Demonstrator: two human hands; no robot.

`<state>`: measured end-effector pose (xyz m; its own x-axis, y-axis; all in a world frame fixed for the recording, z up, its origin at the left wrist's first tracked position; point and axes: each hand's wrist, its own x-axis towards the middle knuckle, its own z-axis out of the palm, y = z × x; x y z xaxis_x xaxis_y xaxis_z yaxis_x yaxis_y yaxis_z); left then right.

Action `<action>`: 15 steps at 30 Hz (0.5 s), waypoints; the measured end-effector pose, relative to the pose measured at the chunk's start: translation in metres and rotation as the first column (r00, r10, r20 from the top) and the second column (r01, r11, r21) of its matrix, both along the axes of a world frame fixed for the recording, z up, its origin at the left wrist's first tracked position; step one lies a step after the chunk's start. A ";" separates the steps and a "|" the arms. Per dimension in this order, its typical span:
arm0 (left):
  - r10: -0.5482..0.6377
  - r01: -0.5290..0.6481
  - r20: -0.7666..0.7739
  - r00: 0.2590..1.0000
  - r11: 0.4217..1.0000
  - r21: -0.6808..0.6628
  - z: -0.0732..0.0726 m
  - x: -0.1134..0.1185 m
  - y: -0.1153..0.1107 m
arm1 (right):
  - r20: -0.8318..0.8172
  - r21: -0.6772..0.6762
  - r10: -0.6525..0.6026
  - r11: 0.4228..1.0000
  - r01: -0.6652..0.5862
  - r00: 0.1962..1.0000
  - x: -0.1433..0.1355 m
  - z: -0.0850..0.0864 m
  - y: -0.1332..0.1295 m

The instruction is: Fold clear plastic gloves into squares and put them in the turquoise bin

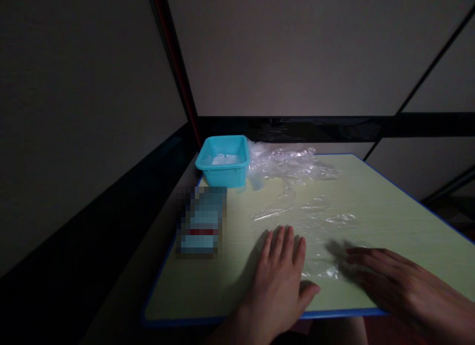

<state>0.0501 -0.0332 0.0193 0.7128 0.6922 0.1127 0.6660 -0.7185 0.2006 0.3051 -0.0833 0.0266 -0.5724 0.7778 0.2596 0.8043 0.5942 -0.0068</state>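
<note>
A clear plastic bag [315, 226] lies spread on the light yellow-green table [200, 290], wrinkled and partly see-through. My left hand [280, 280] rests palm down at the near left part of the bag, fingers stretched out and thumb apart. To its right, my right hand [389, 278] is over the near right edge of the bag, its fingers extended and slightly blurred; nothing shows in its grasp. Farther back, a crumpled heap of clear plastic [293, 164] sits beside a turquoise basket [226, 176].
White material [225, 159] is inside the basket. A blurred-out box-shaped item [202, 221] lies at the table's left edge. The table has a blue rim, with panelled walls [282, 53] behind it and on the left.
</note>
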 end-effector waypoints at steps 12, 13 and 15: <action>-0.011 0.012 0.022 1.000 0.999 -0.035 -0.007 -0.013 0.001 | 0.131 0.018 0.060 0.998 -0.063 0.990 0.014 0.010 -0.019; -0.010 0.011 0.017 1.000 0.999 -0.031 -0.006 -0.013 0.001 | 0.132 0.028 0.076 0.996 -0.081 0.988 0.012 0.012 -0.018; -0.017 0.017 0.005 1.000 1.000 -0.015 -0.004 -0.013 0.001 | 0.138 0.033 0.098 0.994 -0.104 0.986 0.005 0.014 -0.015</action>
